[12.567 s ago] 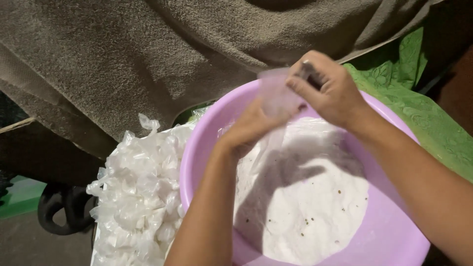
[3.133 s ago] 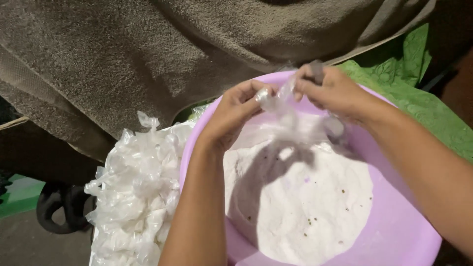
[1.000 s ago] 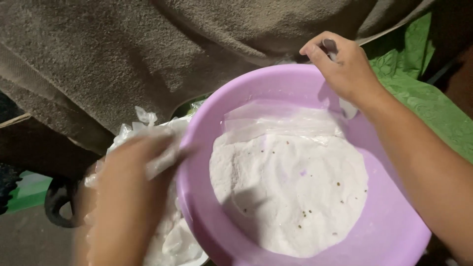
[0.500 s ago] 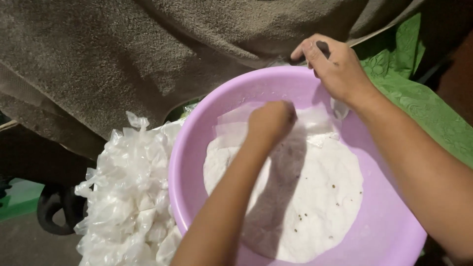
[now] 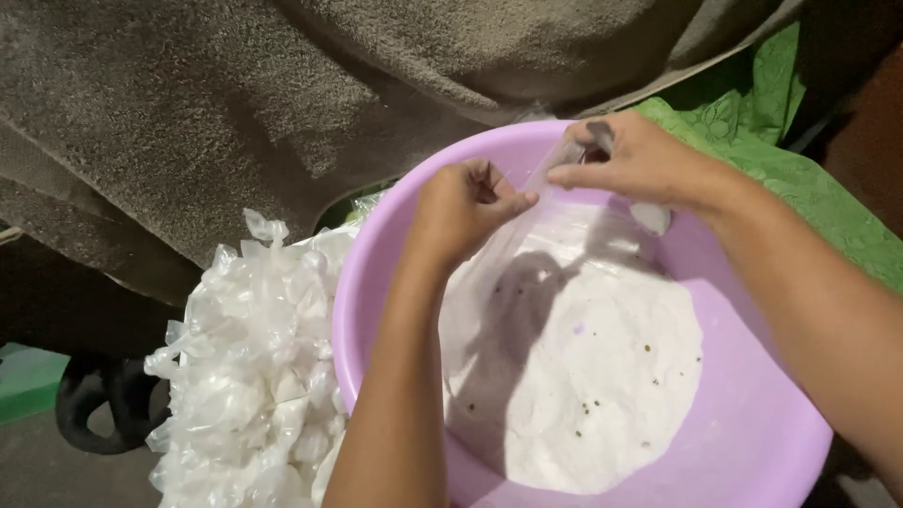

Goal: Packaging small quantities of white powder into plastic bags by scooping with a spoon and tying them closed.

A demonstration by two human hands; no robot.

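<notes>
Pinching the top edge of a small clear plastic bag (image 5: 541, 193), the left hand (image 5: 461, 209) and the right hand (image 5: 632, 160) meet over the far side of a lilac plastic basin (image 5: 752, 414). Left thumb and forefinger are pressed together on one side of the bag's mouth; the right fingertips nip the other side, with a dark handle (what tool it belongs to I cannot tell) tucked under the right thumb. The bag hangs slack from both grips down toward the white powder (image 5: 583, 376) that fills the basin, flecked with a few dark specks. Just beside the basin on the left lies a heap of knotted clear bags (image 5: 254, 367). A brown towel (image 5: 235, 103) is draped behind, and green patterned cloth (image 5: 800, 188) shows at the right.
</notes>
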